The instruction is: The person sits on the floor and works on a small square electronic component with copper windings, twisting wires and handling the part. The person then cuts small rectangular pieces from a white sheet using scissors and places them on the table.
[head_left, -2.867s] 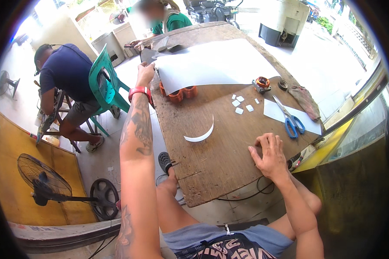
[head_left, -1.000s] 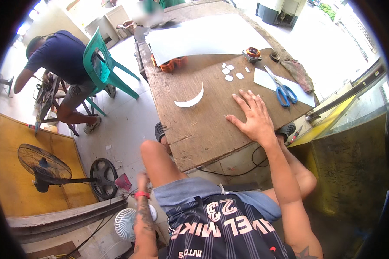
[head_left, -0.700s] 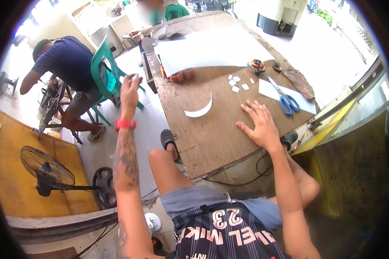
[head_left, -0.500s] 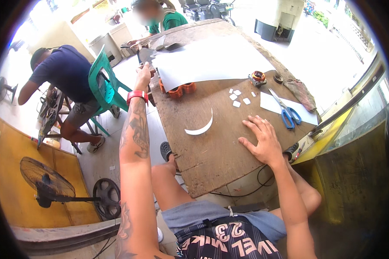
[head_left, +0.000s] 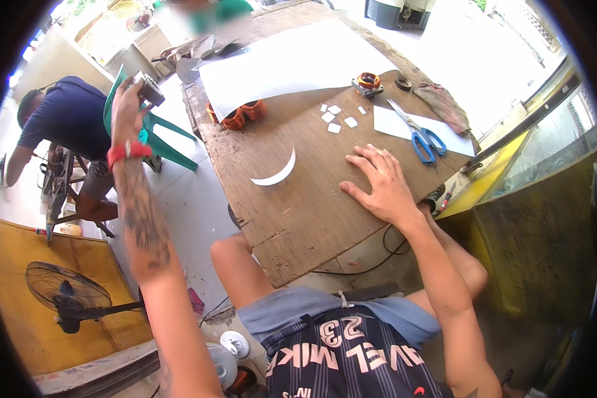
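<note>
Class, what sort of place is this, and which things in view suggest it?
Probably a small repair workshop: a worn wooden table bears blue-handled scissors and orange coil-like parts, and another person bends over a cluttered stand.

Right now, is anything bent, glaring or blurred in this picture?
All in the head view: straight edges bow and corners go black; glare bleaches the floor beyond the table and much of the white sheet; a soft shadow lies under the sheet's near edge; a blur covers part of the co-worker in green; the scissors near the right hand look fairly crisp.
</note>
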The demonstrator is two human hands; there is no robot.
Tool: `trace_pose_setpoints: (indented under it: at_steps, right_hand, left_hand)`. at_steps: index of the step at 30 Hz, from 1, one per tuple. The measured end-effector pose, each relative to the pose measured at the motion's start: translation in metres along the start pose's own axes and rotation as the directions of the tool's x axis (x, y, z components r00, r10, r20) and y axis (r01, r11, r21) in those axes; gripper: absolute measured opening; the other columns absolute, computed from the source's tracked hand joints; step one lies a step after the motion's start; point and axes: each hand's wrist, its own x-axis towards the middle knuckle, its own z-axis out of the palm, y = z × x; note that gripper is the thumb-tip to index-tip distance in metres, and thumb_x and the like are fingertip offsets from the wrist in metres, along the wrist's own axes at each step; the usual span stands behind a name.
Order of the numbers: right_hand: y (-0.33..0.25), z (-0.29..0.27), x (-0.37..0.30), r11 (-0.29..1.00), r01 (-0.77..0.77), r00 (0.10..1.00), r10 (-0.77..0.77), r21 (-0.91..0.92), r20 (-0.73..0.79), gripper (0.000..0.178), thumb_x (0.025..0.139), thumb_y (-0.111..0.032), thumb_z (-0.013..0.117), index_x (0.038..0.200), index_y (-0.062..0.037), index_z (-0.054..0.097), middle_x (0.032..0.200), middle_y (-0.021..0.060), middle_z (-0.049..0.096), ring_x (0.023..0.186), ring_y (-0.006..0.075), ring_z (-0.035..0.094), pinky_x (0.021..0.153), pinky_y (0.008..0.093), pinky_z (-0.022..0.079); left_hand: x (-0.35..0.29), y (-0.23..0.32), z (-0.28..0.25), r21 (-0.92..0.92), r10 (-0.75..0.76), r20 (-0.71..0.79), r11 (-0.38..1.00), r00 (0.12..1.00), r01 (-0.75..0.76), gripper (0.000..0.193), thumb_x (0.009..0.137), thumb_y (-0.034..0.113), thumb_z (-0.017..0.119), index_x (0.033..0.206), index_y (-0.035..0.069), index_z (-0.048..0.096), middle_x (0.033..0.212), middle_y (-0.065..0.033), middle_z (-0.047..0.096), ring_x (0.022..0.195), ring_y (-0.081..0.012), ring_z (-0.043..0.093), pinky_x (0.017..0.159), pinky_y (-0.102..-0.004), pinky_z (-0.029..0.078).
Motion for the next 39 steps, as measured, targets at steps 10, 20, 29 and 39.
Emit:
trace_pose_setpoints:
  at_steps: [10, 20, 29, 39]
  right_hand:
    - [-0.051, 0.003, 0.075, 0.825, 0.008, 0.999, -0.03, 0.565, 0.029, 0.027, 0.097, -0.02, 0.079, 0.122, -0.0084, 0.078, 0.109, 0.0051, 0.077, 0.104, 0.0162, 0.068, 0.097, 0.0344, 0.052]
    - [-0.057, -0.025, -0.027, 0.255, -0.355, 0.929, 0.203, 0.9, 0.309, 0.028, 0.108, -0.022, 0.068, 0.127, -0.0025, 0.073, 0.111, 0.0015, 0.077, 0.095, 0.0086, 0.066, 0.085, 0.0268, 0.053]
    - [-0.104, -0.007, -0.077, 0.256, -0.286, 0.957, 0.118, 0.923, 0.264, 0.023, 0.107, -0.015, 0.067, 0.124, 0.0011, 0.071, 0.109, 0.0033, 0.076, 0.098, 0.0092, 0.068, 0.087, 0.0278, 0.055]
    - [-0.059, -0.049, -0.073, 0.884, -0.093, 0.992, 0.12, 0.458, -0.03, 0.034, 0.101, -0.029, 0.074, 0.121, -0.002, 0.074, 0.11, 0.0145, 0.078, 0.1, 0.0248, 0.075, 0.088, 0.0364, 0.058]
  left_hand:
    - [-0.324, -0.039, 0.075, -0.184, -0.126, 0.285, 0.966, 0.95, 0.183, 0.059, 0.106, 0.011, 0.068, 0.16, 0.01, 0.044, 0.127, -0.0187, 0.073, 0.114, -0.0217, 0.073, 0.094, -0.0348, 0.062]
    - [-0.365, -0.058, 0.132, -0.138, 0.002, 0.244, 0.99, 0.97, 0.033, 0.053, 0.109, 0.025, 0.066, 0.152, 0.002, 0.046, 0.115, -0.015, 0.075, 0.106, -0.0152, 0.067, 0.094, -0.029, 0.052]
    - [-0.4, -0.055, 0.097, -0.163, -0.023, 0.407, 0.982, 0.913, 0.097, 0.034, 0.108, 0.029, 0.069, 0.123, -0.001, 0.072, 0.106, -0.0054, 0.074, 0.095, -0.0091, 0.063, 0.083, -0.0243, 0.05]
    - [-0.395, -0.08, 0.108, -0.14, -0.065, 0.356, 0.983, 0.932, 0.122, 0.03, 0.106, 0.022, 0.071, 0.124, -0.002, 0.07, 0.102, -0.0085, 0.077, 0.093, -0.0114, 0.068, 0.083, -0.027, 0.054]
